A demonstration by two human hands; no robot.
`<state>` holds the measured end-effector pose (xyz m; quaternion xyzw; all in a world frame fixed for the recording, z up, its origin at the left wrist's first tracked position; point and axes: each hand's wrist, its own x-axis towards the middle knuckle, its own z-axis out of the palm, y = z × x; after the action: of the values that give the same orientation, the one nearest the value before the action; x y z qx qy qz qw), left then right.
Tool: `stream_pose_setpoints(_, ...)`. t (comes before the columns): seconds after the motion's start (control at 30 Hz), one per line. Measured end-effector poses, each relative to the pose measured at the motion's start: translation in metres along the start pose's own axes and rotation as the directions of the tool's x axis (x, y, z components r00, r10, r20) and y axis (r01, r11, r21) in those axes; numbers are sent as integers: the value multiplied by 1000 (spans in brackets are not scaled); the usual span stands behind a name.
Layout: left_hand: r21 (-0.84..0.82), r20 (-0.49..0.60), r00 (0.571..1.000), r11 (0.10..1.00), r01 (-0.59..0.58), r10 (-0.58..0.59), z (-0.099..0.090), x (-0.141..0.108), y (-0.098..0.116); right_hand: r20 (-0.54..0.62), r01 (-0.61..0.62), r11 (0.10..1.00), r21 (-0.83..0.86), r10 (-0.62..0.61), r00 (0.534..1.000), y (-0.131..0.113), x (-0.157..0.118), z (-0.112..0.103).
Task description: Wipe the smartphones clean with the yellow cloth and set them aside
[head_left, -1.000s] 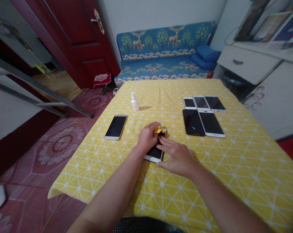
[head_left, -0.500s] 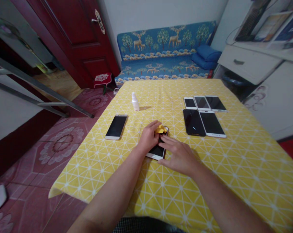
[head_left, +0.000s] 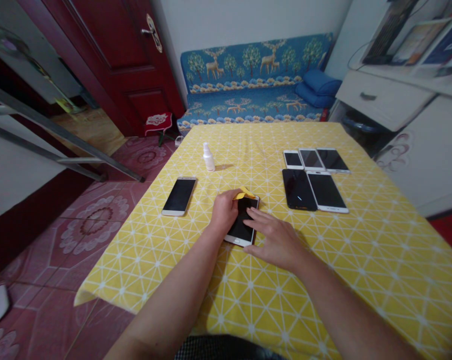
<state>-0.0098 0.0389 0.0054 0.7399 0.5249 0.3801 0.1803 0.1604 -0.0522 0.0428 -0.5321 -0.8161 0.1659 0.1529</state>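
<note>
Head view: at centre frame, a black-screened smartphone (head_left: 241, 220) lies on a yellow patterned tablecloth (head_left: 361, 280). The curled left hand (head_left: 224, 212) pinches a yellow cloth (head_left: 244, 194) at the phone's top edge; the open right hand (head_left: 274, 245) rests its fingertips (head_left: 250, 212) on the screen. Open tablecloth spreads lower right; other phones (head_left: 298, 189) lie upper right, with any lettering too small to read.

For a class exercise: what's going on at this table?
A person works with both hands on a smartphone lying screen up on a yellow patterned tablecloth. The left hand sits against the phone's upper left edge beside a small yellow piece, and the right hand rests its fingers on the screen. Another phone and a white spray bottle sit nearby, with five more phones to the right.
</note>
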Motion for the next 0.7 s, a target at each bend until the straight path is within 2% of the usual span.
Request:
stream_pose_setpoints(0.1,-22,-59,998,999,29,-30,-3,0,3,-3,-5,1000,-2,5,1000,0,0,1)
stream_pose_setpoints(0.27,-108,-211,977,993,-58,34,-8,-4,10,6,-12,1000,-10,12,1000,2,2,3)
stream_pose_setpoints(0.4,-102,-274,962,994,-48,19,-10,-7,14,-9,2,1000,-8,-2,1000,3,2,4)
stream_pose_setpoints(0.53,-160,-190,982,986,-36,5,-8,-7,16,-22,20,1000,-2,-20,1000,4,2,5)
stream_pose_setpoints(0.7,-108,62,998,994,-26,33,-5,-5,17,-31,9,1000,-5,-10,999,5,1,6)
